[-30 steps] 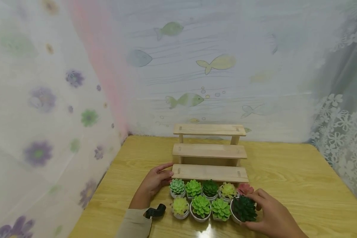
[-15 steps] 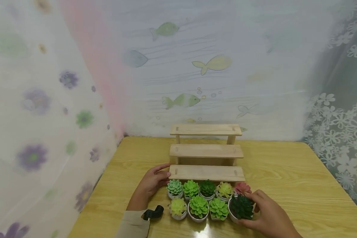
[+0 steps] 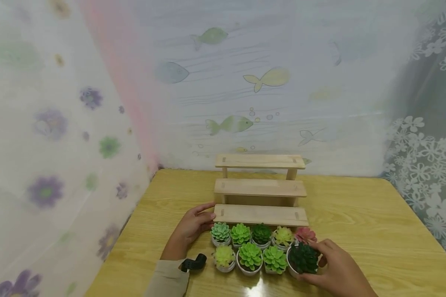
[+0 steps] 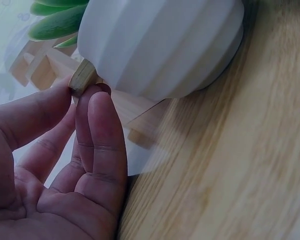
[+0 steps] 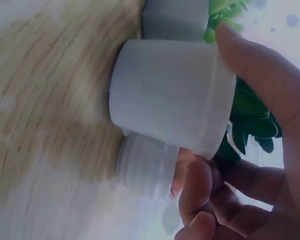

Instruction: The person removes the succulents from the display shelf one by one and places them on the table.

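Note:
A three-step wooden plant stand (image 3: 260, 214) stands behind two rows of small potted succulents (image 3: 250, 256). My left hand (image 3: 190, 226) pinches the left end of its lowest board, and the left wrist view shows the board end (image 4: 83, 77) between thumb and fingers. At the front row's right end, my right hand (image 3: 336, 266) holds a dark green potted succulent (image 3: 304, 259). In the right wrist view, thumb and fingers are at the rim of its white pot (image 5: 165, 92), which stands on the table. A pink succulent (image 3: 306, 234) sits just behind it.
The wood-grain table (image 3: 360, 214) extends to both sides of the stand. A fish-print cloth (image 3: 267, 103) hangs behind, with a flowered cloth (image 3: 59, 156) at the left. A black strap mount (image 3: 194, 263) sits on the left sleeve.
The head view shifts slightly sideways and back. Both hands keep their places on the stand and the dark green potted succulent.

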The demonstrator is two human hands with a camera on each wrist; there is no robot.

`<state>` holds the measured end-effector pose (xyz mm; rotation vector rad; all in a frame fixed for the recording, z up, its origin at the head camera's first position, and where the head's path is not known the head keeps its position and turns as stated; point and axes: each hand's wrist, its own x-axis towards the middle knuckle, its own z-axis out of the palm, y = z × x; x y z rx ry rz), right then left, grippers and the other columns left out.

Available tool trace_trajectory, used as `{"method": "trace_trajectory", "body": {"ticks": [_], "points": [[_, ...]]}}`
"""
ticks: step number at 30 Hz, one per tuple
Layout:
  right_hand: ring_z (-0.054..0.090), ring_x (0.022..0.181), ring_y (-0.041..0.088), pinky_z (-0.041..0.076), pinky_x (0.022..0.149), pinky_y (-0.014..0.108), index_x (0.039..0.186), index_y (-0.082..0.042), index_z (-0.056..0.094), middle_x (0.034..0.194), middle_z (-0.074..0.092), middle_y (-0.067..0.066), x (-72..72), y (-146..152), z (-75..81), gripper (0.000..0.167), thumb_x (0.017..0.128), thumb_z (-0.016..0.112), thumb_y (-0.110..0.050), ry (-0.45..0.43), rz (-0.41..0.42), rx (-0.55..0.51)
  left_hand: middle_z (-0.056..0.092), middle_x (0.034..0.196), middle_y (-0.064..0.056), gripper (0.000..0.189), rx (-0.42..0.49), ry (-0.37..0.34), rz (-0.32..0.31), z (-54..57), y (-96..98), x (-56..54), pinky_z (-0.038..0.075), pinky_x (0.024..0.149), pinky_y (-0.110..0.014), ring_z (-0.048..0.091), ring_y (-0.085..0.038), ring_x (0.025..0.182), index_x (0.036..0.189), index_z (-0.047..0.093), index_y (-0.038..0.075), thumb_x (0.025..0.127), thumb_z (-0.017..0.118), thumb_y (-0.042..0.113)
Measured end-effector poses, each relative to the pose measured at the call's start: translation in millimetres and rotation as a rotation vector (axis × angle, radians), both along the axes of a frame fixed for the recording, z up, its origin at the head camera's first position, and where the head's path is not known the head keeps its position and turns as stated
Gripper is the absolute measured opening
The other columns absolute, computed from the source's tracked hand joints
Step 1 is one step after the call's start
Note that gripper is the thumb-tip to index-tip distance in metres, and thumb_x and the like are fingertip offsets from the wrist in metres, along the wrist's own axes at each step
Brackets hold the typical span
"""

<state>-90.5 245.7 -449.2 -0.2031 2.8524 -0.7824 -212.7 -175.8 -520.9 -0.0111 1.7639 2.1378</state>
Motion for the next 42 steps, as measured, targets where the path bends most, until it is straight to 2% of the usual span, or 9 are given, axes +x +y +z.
{"method": "trace_trajectory", "body": {"ticks": [5, 13, 20, 26, 36, 42], "points": [[0.056, 0.077, 0.002, 0.05, 0.063, 0.024, 0.135, -0.013, 0.066, 0.11, 0.064, -0.001, -1.7, 2, 0.4, 0.09, 0.064, 0.091, -0.063, -0.017, 0.007, -0.008, 0.072, 0.093, 0.003, 0.059, 0.002, -0.015, 0.0, -1.0, -1.1, 0.0, 0.061, 0.075, -0.026, 0.071, -0.01, 0.079, 0.156, 0.045, 0.005, 0.101, 0.066, 0.007], [0.057, 0.083, 0.008, 0.051, 0.067, 0.029, 0.134, -0.014, 0.063, 0.105, 0.063, -0.004, -3.0, 3, 4.4, 0.097, 0.058, 0.091, -0.068, -0.026, -0.001, 0.019, 0.073, 0.094, 0.002, 0.06, 0.005, -0.014, -0.002, -4.1, 0.1, -2.0, 0.061, 0.075, -0.027, 0.07, -0.011, 0.079, 0.156, 0.046, 0.005, 0.1, 0.067, 0.008], [0.057, 0.091, 0.005, 0.051, 0.07, 0.027, 0.128, -0.02, 0.066, 0.106, 0.06, -0.008, -2.0, 9, 6.2, 0.092, 0.058, 0.085, -0.076, 0.048, 0.067, 0.057, 0.072, 0.093, 0.002, 0.059, 0.005, -0.003, -0.002, -5.8, 1.3, -0.4, 0.06, 0.074, -0.027, 0.07, -0.011, 0.078, 0.156, 0.046, 0.005, 0.101, 0.067, 0.008], [0.057, 0.09, 0.002, 0.05, 0.068, 0.026, 0.126, -0.023, 0.066, 0.108, 0.06, -0.009, -3.0, 13, 8.2, 0.088, 0.059, 0.082, -0.079, 0.111, 0.105, 0.031, 0.073, 0.092, 0.002, 0.057, -0.005, 0.005, 0.004, -4.7, 0.2, -1.1, 0.06, 0.074, -0.027, 0.07, -0.012, 0.078, 0.154, 0.049, 0.006, 0.1, 0.068, 0.009], [0.055, 0.085, 0.003, 0.048, 0.066, 0.026, 0.127, -0.025, 0.065, 0.113, 0.06, -0.01, -3.6, 15, 8.1, 0.086, 0.06, 0.084, -0.075, 0.12, 0.113, -0.012, 0.072, 0.094, 0.001, 0.06, -0.005, 0.006, 0.012, -1.6, 1.3, -2.4, 0.06, 0.075, -0.029, 0.07, -0.012, 0.079, 0.155, 0.046, 0.003, 0.1, 0.068, 0.007], [0.057, 0.086, 0.005, 0.048, 0.065, 0.027, 0.129, -0.025, 0.065, 0.115, 0.061, -0.01, -2.5, 15, 7.9, 0.087, 0.061, 0.084, -0.075, 0.129, 0.104, -0.03, 0.072, 0.094, 0.001, 0.059, -0.014, -0.005, 0.014, -4.1, 0.8, -2.8, 0.06, 0.075, -0.029, 0.07, -0.012, 0.079, 0.155, 0.047, 0.004, 0.1, 0.068, 0.007]]}}
